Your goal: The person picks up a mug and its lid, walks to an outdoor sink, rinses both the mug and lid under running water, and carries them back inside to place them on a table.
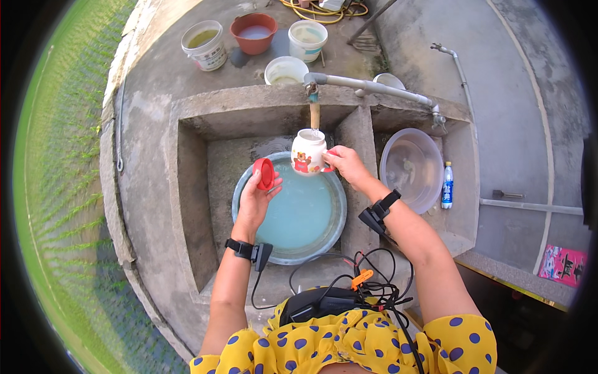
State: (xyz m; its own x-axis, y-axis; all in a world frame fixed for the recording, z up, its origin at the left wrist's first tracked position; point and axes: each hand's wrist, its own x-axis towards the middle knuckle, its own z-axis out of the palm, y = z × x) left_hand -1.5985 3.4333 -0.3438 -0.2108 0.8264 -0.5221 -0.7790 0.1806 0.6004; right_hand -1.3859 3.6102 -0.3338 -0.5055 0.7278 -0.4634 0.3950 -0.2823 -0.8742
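While my right hand (346,164) held the mug (308,151) under the tap (314,110), fingers were pinched round its handle on the mug's right side, mug upright, mouth just below the spout. Mug was white with a small bear picture, hanging over the far rim of the basin (336,219). Left hand (255,198) held the red lid (266,173), fingers curled behind it, thumb on its near edge, lid standing on edge just left of the mug, not touching it. Basin sat in the left concrete sink (187,187), full of pale cloudy water. Clear bowl (411,168) lay in the right compartment, bottle (447,186) standing just beside it on the right. Beyond the sink wall stood buckets: white one (204,45), red one (253,32), another white (308,38). Black bands with cables sat on both wrists. Could not tell if water ran from the tap.
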